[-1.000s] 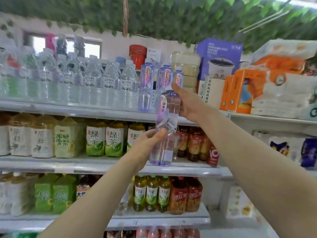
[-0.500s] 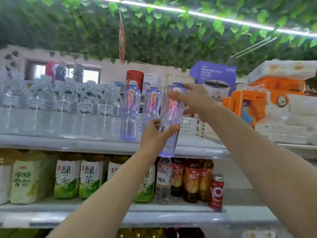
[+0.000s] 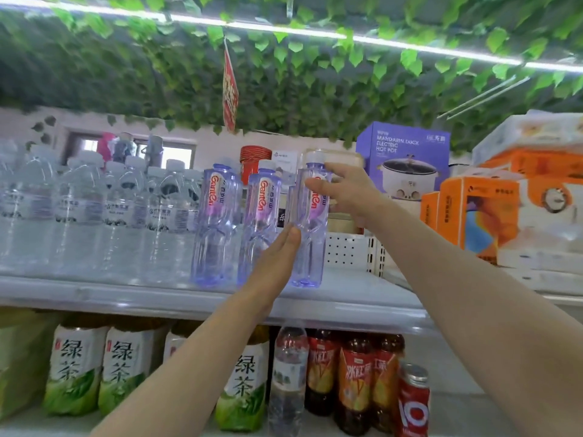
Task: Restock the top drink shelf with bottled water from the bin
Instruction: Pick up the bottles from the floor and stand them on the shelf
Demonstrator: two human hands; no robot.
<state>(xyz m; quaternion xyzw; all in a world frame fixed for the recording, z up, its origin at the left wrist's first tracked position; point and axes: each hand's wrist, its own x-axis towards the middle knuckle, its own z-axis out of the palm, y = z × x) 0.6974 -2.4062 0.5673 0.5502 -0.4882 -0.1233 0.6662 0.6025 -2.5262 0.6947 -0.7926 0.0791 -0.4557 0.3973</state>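
Head view: the newly placed bottle (image 3: 310, 225) is now stood upright on the top shelf (image 3: 202, 299), where half a second ago it was held tilted at the shelf edge and, before that, carried below shelf level. It is steadied near the cap by the right hand (image 3: 345, 192), whose fingers are loosely curled at its neck, not clamped. The left hand (image 3: 277, 257) is held flat and open against its lower body. Just beside it, two matching purple bottles (image 3: 239, 228) are lined up, with clear water bottles (image 3: 94, 212) further left. Placement is judged nearly complete; only release remains. The bin is not seen.
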